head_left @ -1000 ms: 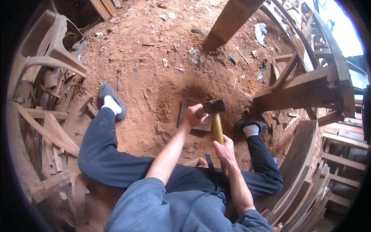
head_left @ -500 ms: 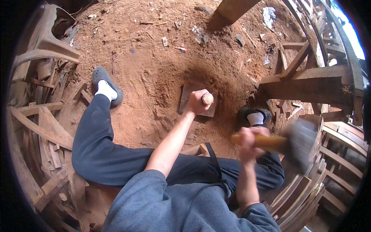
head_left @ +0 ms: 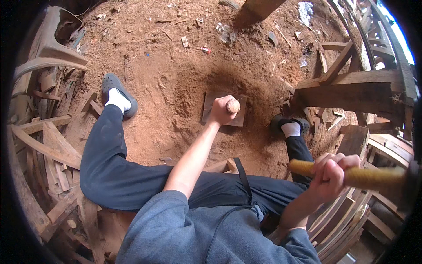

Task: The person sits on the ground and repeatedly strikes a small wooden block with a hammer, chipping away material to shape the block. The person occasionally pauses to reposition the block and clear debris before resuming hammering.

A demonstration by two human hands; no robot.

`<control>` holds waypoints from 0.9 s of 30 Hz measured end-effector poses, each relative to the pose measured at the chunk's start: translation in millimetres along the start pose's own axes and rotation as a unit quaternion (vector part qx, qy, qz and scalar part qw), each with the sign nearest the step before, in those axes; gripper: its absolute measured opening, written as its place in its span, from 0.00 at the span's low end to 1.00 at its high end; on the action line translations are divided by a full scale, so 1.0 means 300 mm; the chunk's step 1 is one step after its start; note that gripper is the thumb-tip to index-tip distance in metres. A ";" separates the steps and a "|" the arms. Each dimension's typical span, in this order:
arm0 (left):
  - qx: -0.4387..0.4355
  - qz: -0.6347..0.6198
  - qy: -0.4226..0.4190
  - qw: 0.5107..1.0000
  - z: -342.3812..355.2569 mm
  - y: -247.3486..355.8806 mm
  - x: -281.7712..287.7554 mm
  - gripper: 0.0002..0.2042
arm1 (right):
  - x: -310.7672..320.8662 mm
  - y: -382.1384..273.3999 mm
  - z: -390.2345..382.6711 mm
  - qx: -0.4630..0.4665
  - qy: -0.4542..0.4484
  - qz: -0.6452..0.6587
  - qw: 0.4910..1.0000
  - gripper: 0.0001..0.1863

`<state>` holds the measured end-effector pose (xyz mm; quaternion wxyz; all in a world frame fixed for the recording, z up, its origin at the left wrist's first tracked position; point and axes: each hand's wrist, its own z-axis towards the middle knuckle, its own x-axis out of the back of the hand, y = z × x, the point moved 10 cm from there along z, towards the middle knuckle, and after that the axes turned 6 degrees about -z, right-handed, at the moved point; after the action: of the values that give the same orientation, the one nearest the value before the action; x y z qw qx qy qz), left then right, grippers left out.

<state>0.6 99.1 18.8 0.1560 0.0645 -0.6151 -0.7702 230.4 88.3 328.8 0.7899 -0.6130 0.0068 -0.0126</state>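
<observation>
My left hand point(head_left: 222, 110) is closed around an upright wooden-handled tool, seen end-on; its pale, frayed round top point(head_left: 233, 106) shows above my fist, and its lower part is hidden. Beneath it, a flat, roughly square brown board point(head_left: 238, 121) lies in a hollow of the sawdust, between my feet. Out at the right, my right hand point(head_left: 329, 174) is raised and grips a hammer by its yellow handle point(head_left: 373, 178). The hammer's dark head point(head_left: 411, 180) is blurred and partly lost at the picture's right rim.
Sawdust with wood chips and plastic scraps covers the ground point(head_left: 149, 83). A heavy wooden beam frame point(head_left: 351, 97) stands beyond my right foot. Stacked curved wood pieces point(head_left: 338, 220) lie at the right, with more offcuts point(head_left: 48, 154) at the left. A wooden post point(head_left: 259, 11) rises at the far side.
My right hand has swung the hammer up and to the right, away from the left hand. The left hand keeps its hold over the board.
</observation>
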 end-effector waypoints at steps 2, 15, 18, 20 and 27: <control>0.005 0.007 -0.001 1.000 0.002 -0.005 -0.003 0.09 | -0.077 0.047 -0.053 0.054 0.011 -0.149 0.987 0.04; -0.019 -0.013 -0.019 1.000 -0.015 0.011 0.003 0.07 | 0.172 0.055 -0.052 -0.111 0.073 -0.185 0.974 0.08; 0.001 0.004 -0.017 1.000 -0.023 -0.001 -0.010 0.07 | 0.028 -0.133 0.013 0.059 -0.005 0.055 0.997 0.08; 0.000 0.008 -0.018 1.000 -0.017 0.007 -0.011 0.07 | -0.056 -0.092 -0.041 0.154 0.055 -0.212 0.963 0.04; -0.071 0.041 -0.014 0.997 0.051 0.083 0.045 0.06 | -0.047 0.599 -0.257 -0.156 -0.111 -0.380 0.905 0.07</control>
<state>-12.5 104.0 47.8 0.1836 0.0173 -0.5630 -0.8056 216.5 58.5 135.6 0.6148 -0.6822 -0.3129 -0.2424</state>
